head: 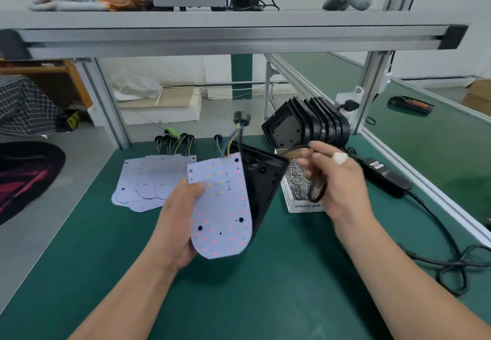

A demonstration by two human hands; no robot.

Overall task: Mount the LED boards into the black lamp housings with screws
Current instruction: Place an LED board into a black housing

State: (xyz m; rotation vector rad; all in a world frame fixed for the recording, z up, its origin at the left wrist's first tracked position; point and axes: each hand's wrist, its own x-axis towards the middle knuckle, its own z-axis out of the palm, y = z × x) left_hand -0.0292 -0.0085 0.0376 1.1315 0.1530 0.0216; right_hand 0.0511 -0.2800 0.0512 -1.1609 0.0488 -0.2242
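Note:
My left hand (180, 214) grips a white LED board (221, 207) together with a black lamp housing (261, 180) behind it, both held tilted above the green mat. Coloured wires run from the board's top up to a black grommet (241, 116). My right hand (334, 177) is blurred and pinches a black cable loop (317, 188) over the screw box. More LED boards (148, 180) lie fanned out on the mat to the left. A row of black housings (308, 124) leans at the back.
A white cardboard box of screws (297, 183) sits right of the held housing. A black electric screwdriver (385, 177) with its cable (446, 233) lies at the right. Wired grommets (175, 140) lie at the back edge. An aluminium frame shelf (233, 34) spans overhead.

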